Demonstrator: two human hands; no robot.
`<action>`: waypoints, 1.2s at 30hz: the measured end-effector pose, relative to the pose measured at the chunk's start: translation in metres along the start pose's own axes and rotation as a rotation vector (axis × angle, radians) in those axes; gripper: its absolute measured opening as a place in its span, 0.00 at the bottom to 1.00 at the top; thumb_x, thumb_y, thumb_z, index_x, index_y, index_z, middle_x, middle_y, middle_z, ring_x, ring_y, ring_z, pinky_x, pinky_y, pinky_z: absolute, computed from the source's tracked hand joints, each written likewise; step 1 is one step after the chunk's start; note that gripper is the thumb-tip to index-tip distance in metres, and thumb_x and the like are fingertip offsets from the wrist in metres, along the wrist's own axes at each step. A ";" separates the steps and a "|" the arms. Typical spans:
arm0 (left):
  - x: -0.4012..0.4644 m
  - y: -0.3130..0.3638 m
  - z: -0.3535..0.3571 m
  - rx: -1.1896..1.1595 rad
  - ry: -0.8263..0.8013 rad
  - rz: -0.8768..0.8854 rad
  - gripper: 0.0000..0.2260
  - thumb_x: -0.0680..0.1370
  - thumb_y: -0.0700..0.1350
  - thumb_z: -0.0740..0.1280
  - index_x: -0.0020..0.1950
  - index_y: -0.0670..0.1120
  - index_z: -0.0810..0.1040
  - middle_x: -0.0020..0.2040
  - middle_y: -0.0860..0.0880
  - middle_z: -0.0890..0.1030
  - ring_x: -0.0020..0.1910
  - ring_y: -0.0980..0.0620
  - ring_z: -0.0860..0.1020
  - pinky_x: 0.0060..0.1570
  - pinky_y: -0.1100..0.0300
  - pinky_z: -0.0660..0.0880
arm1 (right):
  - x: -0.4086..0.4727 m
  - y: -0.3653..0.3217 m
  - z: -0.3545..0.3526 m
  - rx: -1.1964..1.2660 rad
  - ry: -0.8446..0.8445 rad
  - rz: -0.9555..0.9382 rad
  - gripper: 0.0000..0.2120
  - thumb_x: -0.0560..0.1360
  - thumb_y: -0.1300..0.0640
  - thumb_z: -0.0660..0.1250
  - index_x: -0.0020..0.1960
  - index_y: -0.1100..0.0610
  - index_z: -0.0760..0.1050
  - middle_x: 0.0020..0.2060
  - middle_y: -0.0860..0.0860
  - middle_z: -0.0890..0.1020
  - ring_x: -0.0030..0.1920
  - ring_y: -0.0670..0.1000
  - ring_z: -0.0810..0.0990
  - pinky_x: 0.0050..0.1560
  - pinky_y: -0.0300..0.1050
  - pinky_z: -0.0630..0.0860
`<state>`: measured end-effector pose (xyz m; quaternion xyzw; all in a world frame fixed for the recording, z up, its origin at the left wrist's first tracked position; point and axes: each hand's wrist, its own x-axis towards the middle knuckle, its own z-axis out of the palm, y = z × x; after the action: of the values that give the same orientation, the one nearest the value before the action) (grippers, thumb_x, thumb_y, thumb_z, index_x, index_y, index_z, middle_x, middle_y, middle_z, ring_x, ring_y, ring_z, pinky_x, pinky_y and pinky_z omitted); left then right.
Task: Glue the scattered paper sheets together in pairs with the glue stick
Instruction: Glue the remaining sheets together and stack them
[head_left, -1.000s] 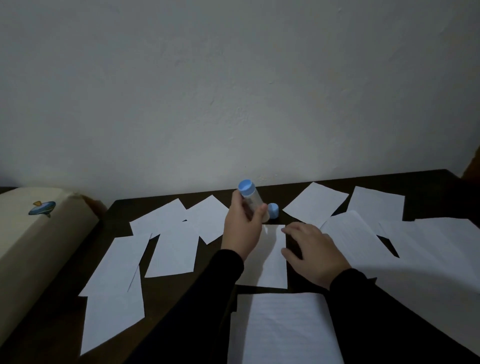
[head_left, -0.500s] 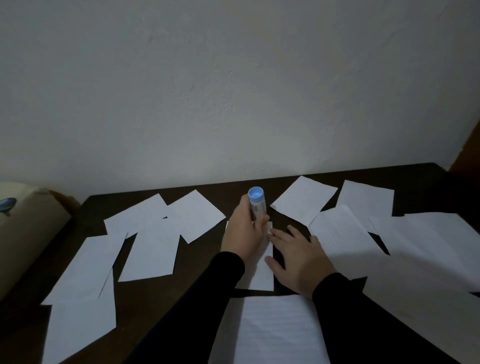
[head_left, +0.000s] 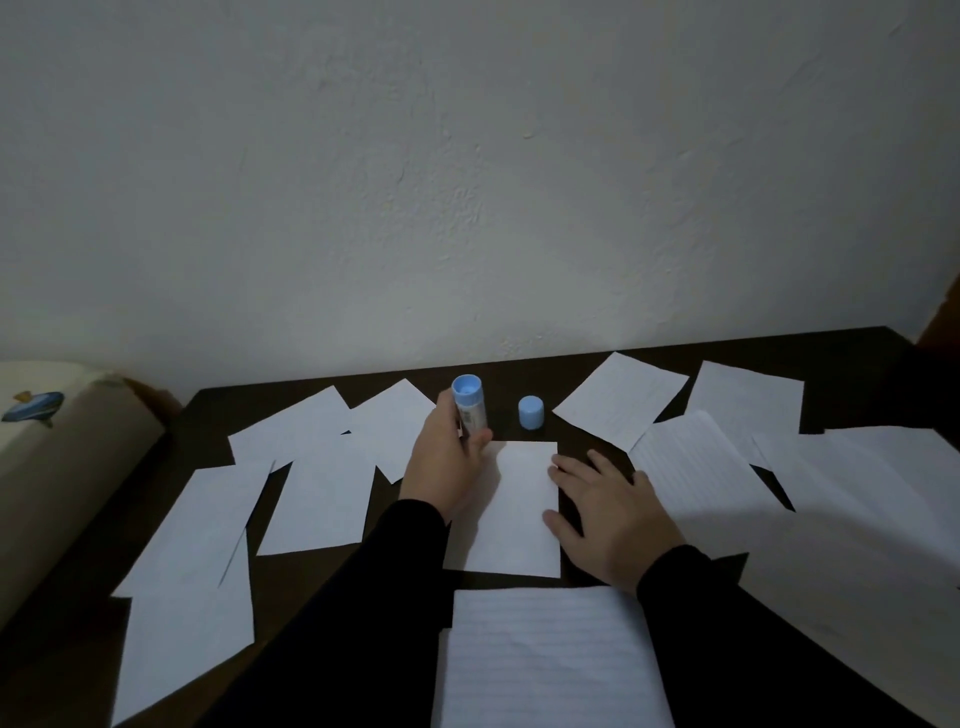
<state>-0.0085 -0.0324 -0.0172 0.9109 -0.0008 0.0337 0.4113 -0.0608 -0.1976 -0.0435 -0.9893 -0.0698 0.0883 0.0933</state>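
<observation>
The left hand (head_left: 448, 465) grips the glue stick (head_left: 469, 407), fingers and thumb curled round its lower barrel; the stick stands nearly upright, its blue end up, at about 11 o'clock from the small sheet (head_left: 511, 512) lying at the middle of the dark table (head_left: 852, 358); whether its lower end touches the paper cannot be told, since the hand hides it. The right hand (head_left: 610, 512) lies flat with fingers spread wide and straight, its fingertips resting on the right edge of that small sheet, the palm on the table at 3 o'clock from it. The blue cap (head_left: 531, 412) stands alone on the table at 12 o'clock from the small sheet, just beside the glue stick and apart from it. A lined sheet (head_left: 550, 660) lies at 6 o'clock, close to the person; a group of overlapping sheets (head_left: 311, 493) spreads out at 9 o'clock; more sheets (head_left: 696, 467) overlap at 3 o'clock, with one lined sheet (head_left: 621, 397) at 1 o'clock. A cream cushion (head_left: 62, 457) with a blue motif sits off the table's left end; a pale wall (head_left: 467, 182) rises behind.
</observation>
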 end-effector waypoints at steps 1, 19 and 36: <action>-0.001 -0.001 -0.001 0.003 0.018 0.004 0.26 0.79 0.43 0.65 0.75 0.50 0.58 0.67 0.47 0.74 0.64 0.48 0.74 0.64 0.53 0.70 | -0.001 0.000 0.001 -0.001 0.009 -0.004 0.27 0.80 0.40 0.52 0.78 0.46 0.54 0.77 0.41 0.54 0.78 0.51 0.49 0.73 0.58 0.54; -0.059 -0.026 -0.070 -0.047 0.127 -0.048 0.19 0.72 0.43 0.75 0.58 0.54 0.72 0.53 0.56 0.77 0.52 0.56 0.78 0.51 0.67 0.73 | -0.033 -0.017 -0.004 -0.198 0.094 0.100 0.26 0.79 0.38 0.47 0.72 0.51 0.62 0.64 0.50 0.72 0.66 0.53 0.67 0.68 0.61 0.55; -0.083 -0.041 -0.061 -0.044 0.117 -0.277 0.20 0.76 0.56 0.67 0.63 0.46 0.74 0.51 0.53 0.75 0.50 0.54 0.73 0.54 0.59 0.71 | -0.041 -0.008 0.000 0.021 0.021 0.017 0.26 0.80 0.40 0.53 0.77 0.45 0.56 0.77 0.45 0.56 0.76 0.48 0.53 0.73 0.57 0.54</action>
<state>-0.0936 0.0379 -0.0131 0.8896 0.1482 0.0297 0.4311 -0.1020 -0.1957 -0.0354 -0.9897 -0.0593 0.0797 0.1035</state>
